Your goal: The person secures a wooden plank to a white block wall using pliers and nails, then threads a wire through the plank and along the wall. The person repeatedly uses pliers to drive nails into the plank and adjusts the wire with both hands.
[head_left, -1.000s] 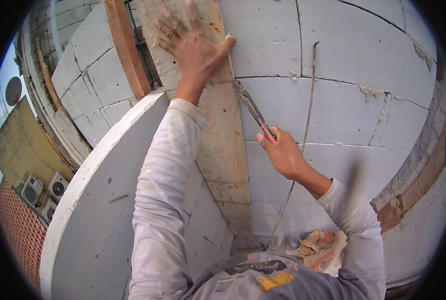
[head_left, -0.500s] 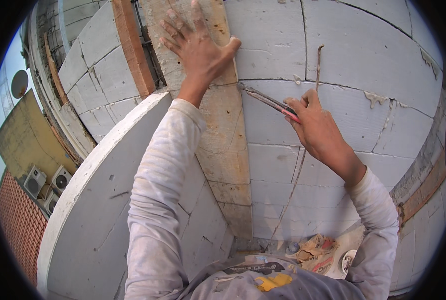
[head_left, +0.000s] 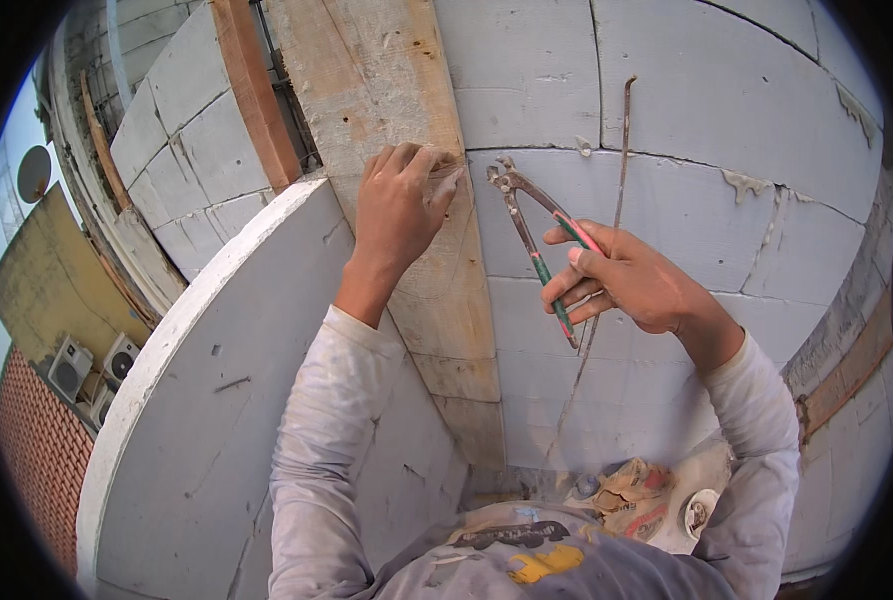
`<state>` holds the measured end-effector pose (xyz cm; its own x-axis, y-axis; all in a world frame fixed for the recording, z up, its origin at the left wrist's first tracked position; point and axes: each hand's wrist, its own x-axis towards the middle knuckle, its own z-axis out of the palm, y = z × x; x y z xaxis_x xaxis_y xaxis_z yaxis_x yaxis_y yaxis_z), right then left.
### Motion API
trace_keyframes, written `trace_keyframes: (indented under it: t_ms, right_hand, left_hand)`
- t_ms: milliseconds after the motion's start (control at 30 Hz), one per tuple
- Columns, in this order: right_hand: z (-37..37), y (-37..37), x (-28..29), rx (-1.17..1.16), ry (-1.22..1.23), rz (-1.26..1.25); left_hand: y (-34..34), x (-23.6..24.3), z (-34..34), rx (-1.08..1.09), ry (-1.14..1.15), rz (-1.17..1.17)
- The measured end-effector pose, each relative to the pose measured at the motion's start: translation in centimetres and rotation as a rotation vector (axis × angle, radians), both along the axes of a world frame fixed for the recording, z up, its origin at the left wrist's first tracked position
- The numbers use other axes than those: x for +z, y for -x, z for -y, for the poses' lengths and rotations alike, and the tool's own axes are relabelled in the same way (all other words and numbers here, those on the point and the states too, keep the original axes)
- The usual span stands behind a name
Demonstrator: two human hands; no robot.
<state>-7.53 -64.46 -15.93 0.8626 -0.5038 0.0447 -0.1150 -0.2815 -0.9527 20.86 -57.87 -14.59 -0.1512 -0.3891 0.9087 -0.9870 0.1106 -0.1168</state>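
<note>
My right hand (head_left: 652, 285) grips a pair of pincers (head_left: 511, 183) by their red and green handles. The handles are spread and the jaws gape, just right of a long wooden board (head_left: 372, 60) that lies along the block wall (head_left: 527, 60). Over the board, my left hand (head_left: 399, 210) has its fingers curled and drawn toward the thumb near the board's right edge. Whatever is between these fingertips is too small to make out. A thin rusty rod (head_left: 624, 150) with a bent tip runs up behind my right hand.
A low, curved-looking block partition (head_left: 202, 330) stands to the left. Beyond it are a reddish timber strip (head_left: 257, 95), air-conditioner units (head_left: 70, 367) and a satellite dish (head_left: 35, 174). Low on the right lie a torn paper sack (head_left: 632, 495) and a white container (head_left: 702, 508).
My left hand has come down the board from a flat, spread pose to curled fingers. The pincers have left the board's edge, and their handles have swung apart in my right hand.
</note>
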Motion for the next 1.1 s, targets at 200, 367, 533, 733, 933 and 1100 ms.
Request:
trace_keyframes:
  t_ms: [200,367,533,733,933,1100]
  right_hand:
    - [1.7,-0.4,2.2,0.075,0.034,-0.052]
    - [2.5,-0.3,4.0,0.116,0.051,-0.129]
    - [2.0,-0.7,3.8,0.05,0.092,-0.123]
    - [1.8,-1.0,1.9,0.038,0.024,-0.074]
    - [1.7,-1.5,0.9,-0.029,0.029,-0.051]
    - [0.8,-5.3,-5.7,-0.107,0.101,0.146]
  left_hand:
    - [-0.9,-0.2,-0.6,-0.054,-0.052,0.005]
    - [0.6,-0.9,-1.5,0.058,0.022,0.039]
    - [0.5,-2.3,-1.2,0.051,0.048,-0.061]
    - [0.5,-2.3,-0.7,-0.01,0.046,-0.117]
    - [0.2,-1.4,-0.3,-0.032,0.022,-0.166]
    - [-0.9,-0.6,-0.2,-0.051,0.008,-0.224]
